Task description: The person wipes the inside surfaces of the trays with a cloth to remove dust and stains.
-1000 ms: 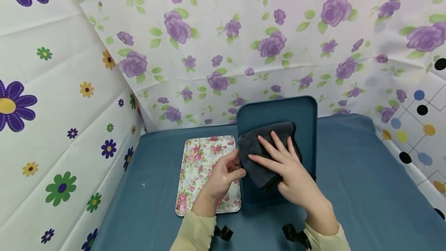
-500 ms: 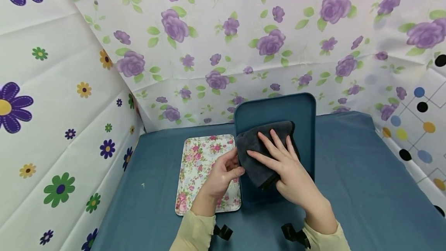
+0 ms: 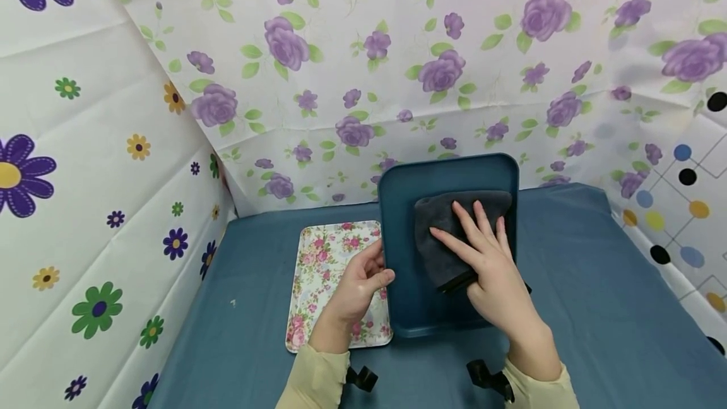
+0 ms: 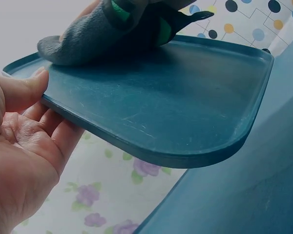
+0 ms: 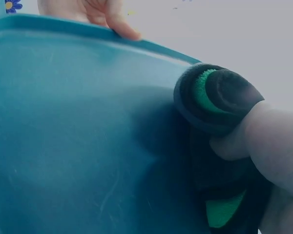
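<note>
My left hand [image 3: 358, 286] pinches the left rim of a dark blue tray [image 3: 397, 257], thumb on the rim and fingers beneath, as the left wrist view shows. The tray stands tilted up, its inner face toward me. On its right half lies a folded dark grey cloth [image 3: 440, 219] with black edging. My right hand [image 3: 496, 276] presses the cloth to the tray with spread fingers. In the right wrist view, the thumb [image 5: 234, 146] hooks into the cloth's fold, where a green inner side [image 5: 224, 209] shows. The palm hides part of the cloth.
A white tray with pink flowers [image 3: 318, 270] lies on the blue table cover [image 3: 255, 308], left of the blue tray and partly behind my left forearm. Flower-printed sheets [image 3: 318, 93] form the back and left walls; a dotted sheet [image 3: 681, 226] hangs at the right.
My right hand has slid the cloth from the tray's left edge toward its right side. The left hand keeps its grip on the rim, and the tray has barely shifted.
</note>
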Demonstrator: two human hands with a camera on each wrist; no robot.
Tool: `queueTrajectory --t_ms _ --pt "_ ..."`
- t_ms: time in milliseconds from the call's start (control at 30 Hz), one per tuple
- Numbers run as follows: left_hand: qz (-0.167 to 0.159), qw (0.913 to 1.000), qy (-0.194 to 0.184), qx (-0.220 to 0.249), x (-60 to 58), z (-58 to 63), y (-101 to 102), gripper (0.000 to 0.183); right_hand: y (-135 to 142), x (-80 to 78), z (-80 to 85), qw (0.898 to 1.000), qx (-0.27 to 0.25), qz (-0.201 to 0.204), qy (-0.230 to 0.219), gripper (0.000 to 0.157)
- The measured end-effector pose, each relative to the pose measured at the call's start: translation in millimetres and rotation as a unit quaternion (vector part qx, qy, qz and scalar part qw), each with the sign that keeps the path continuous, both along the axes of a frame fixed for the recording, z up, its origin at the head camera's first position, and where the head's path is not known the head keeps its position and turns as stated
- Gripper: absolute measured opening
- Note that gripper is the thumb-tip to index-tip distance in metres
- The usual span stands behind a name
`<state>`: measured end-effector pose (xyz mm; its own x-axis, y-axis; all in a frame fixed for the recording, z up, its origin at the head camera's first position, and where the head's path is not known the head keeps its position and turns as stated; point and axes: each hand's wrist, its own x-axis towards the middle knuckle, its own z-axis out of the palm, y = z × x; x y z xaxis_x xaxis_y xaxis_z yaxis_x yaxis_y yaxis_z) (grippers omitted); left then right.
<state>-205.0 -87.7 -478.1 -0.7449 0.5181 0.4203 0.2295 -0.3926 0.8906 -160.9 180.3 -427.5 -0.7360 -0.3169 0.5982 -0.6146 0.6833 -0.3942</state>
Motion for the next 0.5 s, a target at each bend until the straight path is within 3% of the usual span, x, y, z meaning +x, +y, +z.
queueTrajectory --t_ms 167,500 --pt "-0.005 1.0 0.006 0.006 -0.7 -1.4 -1.3 0.059 3.9 -0.5 0.6 0.999 -0.027 -0.014 0.017 0.119" --pt "-0.002 1.0 0.0 0.005 -0.2 0.0 -1.1 0.06 2.0 -0.5 1.3 0.999 -0.03 -0.012 0.018 0.119"
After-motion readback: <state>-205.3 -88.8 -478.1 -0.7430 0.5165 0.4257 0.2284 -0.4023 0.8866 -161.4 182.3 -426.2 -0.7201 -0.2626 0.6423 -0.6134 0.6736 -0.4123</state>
